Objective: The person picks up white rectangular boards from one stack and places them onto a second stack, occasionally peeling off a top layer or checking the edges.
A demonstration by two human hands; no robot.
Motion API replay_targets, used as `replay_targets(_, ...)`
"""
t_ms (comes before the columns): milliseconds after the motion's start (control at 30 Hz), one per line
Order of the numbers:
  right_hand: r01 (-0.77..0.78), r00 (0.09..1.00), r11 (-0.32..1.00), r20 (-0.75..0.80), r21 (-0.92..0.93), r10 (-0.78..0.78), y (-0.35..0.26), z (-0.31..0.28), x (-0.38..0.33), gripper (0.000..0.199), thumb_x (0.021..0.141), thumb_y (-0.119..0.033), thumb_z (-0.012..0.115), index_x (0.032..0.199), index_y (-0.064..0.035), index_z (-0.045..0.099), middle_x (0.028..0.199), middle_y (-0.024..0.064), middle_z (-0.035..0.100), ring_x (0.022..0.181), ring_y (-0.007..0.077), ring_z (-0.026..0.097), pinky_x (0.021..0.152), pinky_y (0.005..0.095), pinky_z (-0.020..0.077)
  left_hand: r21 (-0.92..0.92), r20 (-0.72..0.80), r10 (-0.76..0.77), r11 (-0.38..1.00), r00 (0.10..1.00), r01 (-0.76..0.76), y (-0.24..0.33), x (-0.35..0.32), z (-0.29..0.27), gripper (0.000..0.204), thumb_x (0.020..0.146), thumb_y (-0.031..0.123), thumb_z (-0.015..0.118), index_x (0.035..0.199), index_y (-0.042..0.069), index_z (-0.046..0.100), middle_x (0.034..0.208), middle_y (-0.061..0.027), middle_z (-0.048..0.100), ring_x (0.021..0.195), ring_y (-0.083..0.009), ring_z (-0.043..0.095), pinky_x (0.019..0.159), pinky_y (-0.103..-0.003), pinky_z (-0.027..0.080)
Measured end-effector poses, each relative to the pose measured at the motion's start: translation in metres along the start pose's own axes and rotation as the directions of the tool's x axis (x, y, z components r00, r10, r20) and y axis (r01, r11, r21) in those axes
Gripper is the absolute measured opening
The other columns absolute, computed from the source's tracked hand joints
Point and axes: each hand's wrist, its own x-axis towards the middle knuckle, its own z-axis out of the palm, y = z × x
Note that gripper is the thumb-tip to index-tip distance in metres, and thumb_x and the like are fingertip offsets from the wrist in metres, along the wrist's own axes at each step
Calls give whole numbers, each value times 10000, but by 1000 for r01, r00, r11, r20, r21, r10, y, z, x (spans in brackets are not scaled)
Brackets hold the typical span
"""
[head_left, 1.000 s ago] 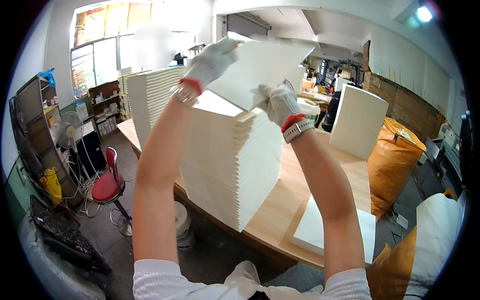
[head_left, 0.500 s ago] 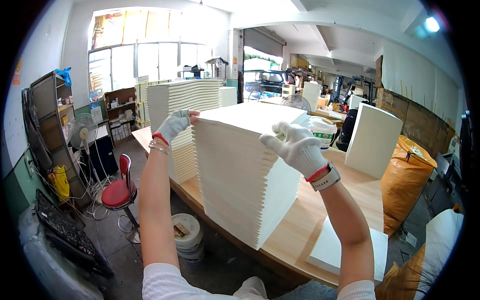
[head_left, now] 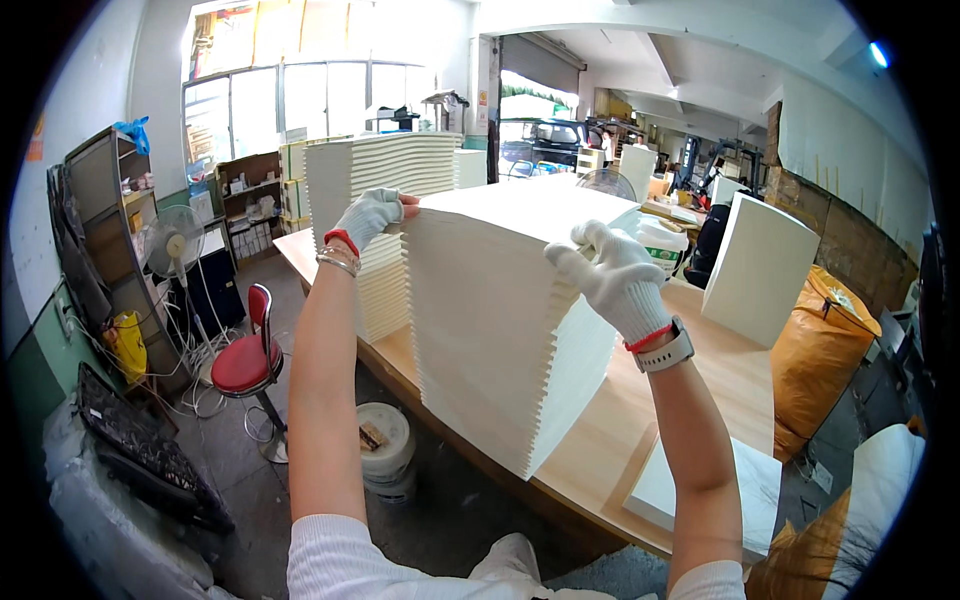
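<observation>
A tall stack of white sheets [head_left: 480,320] stands on the wooden table in front of me, its side edges ridged in layers. My left hand [head_left: 370,217], in a white glove with bare fingertips showing, is closed on the stack's top left corner. At the near right top corner, my gloved right hand [head_left: 612,275] has its fingers bent over the edge, with the thumb side against the stack. What lies under the right fingertips is hidden. Behind my left hand rises a second ridged white stack [head_left: 385,165].
The wooden table [head_left: 590,440] also carries a low white stack [head_left: 735,490], an upright white block [head_left: 760,270] and a white bucket [head_left: 662,240]. A lidded bucket [head_left: 385,440], red stool [head_left: 247,362] and standing fan [head_left: 175,243] are left. An orange sack [head_left: 815,365] stands right.
The whole view has shifted slightly, so the scene sits higher and farther right. Both hands stay at the top corners of the same stack.
</observation>
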Motion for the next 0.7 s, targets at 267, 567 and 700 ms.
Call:
replay_targets(267,0,1000,1000,23,-8,0,-2,-2,-3,593,905,-522,654,1121,31,649,950,227,709,882,326,704,782,412,547,-150,1,46,988,999,-45,-20,0,-3,281,921,188,748,1159,42,721,873,16,710,730,-43,617,640,-196,493)
replay_targets(567,-78,988,912,-89,402,123,110,-19,-143,333,970,-200,669,1226,9,629,1066,163,692,964,236,674,846,320,533,138,-541,372,924,754,-357,-7,-51,43,545,965,143,653,1448,15,434,1286,-109,596,1091,-214,605,967,-332,486)
replay_targets(700,-492,856,868,-217,-62,469,230,-63,-347,158,957,-134,639,1030,-15,713,990,184,711,895,334,689,821,406,549,336,-534,606,792,589,-509,0,-151,142,345,983,119,610,1298,-12,556,1218,-108,611,1108,-216,587,978,-348,480)
